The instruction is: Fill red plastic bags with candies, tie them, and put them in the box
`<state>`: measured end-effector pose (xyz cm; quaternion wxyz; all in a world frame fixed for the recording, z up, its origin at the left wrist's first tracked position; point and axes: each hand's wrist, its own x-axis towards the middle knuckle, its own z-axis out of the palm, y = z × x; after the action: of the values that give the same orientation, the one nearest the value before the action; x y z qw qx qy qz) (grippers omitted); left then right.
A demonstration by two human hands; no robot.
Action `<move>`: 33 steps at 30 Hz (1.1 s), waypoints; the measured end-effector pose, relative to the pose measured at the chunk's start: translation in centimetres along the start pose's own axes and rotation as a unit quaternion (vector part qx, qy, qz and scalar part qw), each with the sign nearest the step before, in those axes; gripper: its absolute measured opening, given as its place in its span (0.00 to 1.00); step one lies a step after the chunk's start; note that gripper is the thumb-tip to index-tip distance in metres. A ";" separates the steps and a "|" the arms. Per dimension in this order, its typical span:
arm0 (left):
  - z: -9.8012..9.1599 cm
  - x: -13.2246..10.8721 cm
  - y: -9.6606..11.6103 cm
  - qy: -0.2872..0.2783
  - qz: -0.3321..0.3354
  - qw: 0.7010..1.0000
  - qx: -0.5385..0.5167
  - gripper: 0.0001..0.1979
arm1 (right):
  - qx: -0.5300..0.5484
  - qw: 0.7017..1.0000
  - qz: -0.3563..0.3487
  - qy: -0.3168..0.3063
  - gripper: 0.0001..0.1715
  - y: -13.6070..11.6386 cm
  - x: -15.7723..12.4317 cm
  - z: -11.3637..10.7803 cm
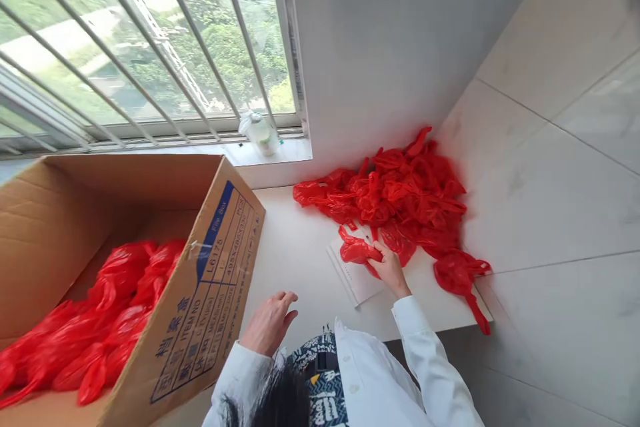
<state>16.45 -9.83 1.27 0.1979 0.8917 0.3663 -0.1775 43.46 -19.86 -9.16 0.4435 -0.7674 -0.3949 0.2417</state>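
Observation:
My right hand (393,271) grips a red plastic bag (357,250) above an open white notebook (357,280) on the white tabletop (280,240). What the bag contains cannot be seen. Just behind it lies a heap of similar red plastic bags (400,193), piled against the wall. Over the near side of the table, to the left, hovers my left hand (270,320), holding nothing, its fingers loosely bent and the thumb apart. Close to this hand stands a cardboard box (215,293) with its top open, and more red bags (120,287) lie inside.
One red bag (463,277) lies at the table's right edge, its end hanging over. A tiled wall (550,213) bounds the right side. On the sill of the barred window (150,47) stands a pale container (261,133) with plastic over its top.

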 end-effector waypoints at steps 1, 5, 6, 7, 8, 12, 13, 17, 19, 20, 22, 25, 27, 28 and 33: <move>0.3 -0.1 -0.6 -0.006 -0.016 1.000 -0.003 0.11 | 0.002 1.000 -0.019 -0.010 0.08 -0.4 0.0 2.2; 2.8 0.0 -3.7 -0.029 -0.073 0.997 -0.011 0.11 | -0.060 0.989 -0.108 -0.080 0.20 0.0 -1.0 10.2; 3.6 0.0 -4.5 -0.036 -0.083 0.996 -0.016 0.10 | -0.092 0.982 -0.123 -0.113 0.23 0.6 -1.6 11.7; 4.3 0.1 -5.3 -0.041 -0.091 0.995 -0.023 0.10 | -0.130 0.973 -0.128 -0.144 0.25 1.3 -2.3 12.8; 5.0 0.2 -6.0 -0.042 -0.095 0.994 -0.030 0.10 | -0.169 0.963 -0.125 -0.167 0.26 2.0 -3.1 13.5; 7.0 1.7 -7.9 -0.014 -0.078 0.996 -0.051 0.11 | -0.237 0.949 -0.107 -0.178 0.29 3.5 -5.5 14.1; 7.2 2.5 -8.1 -0.002 -0.066 0.996 -0.054 0.12 | -0.234 0.952 -0.109 -0.167 0.27 3.4 -5.8 13.9; 8.1 6.5 -7.0 0.044 0.003 0.997 -0.055 0.16 | -0.239 0.961 -0.101 -0.096 0.16 1.5 -5.4 14.5; 8.6 8.5 -6.0 0.062 0.036 0.996 -0.052 0.17 | -0.274 0.954 -0.097 -0.079 0.15 0.6 -5.0 15.5; 8.9 9.3 -5.5 0.069 0.048 0.995 -0.050 0.15 | -0.296 0.947 -0.096 -0.083 0.14 0.3 -4.8 16.1; 9.7 10.6 -4.8 0.079 0.060 0.994 -0.048 0.12 | -0.332 0.933 -0.094 -0.107 0.11 0.0 -4.6 17.0; 10.7 11.5 -4.9 0.091 0.055 0.993 -0.055 0.09 | -0.350 0.923 -0.091 -0.133 0.05 0.1 -4.6 17.3; 11.2 11.6 -5.5 0.101 0.040 0.992 -0.071 0.08 | -0.342 0.927 -0.089 -0.122 0.05 0.0 -4.6 16.9; 11.2 11.7 -5.9 0.107 0.029 0.991 -0.082 0.07 | -0.334 0.932 -0.087 -0.107 0.05 -0.1 -4.6 16.6; 11.0 11.0 -8.4 0.147 -0.056 0.976 -0.152 0.07 | -0.292 0.953 -0.083 -0.025 0.07 -0.8 -4.0 14.6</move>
<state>15.91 -3.24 -15.13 0.2647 0.8456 0.4636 0.0029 30.33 -15.74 -15.49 0.2090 -0.8218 -0.5211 0.0975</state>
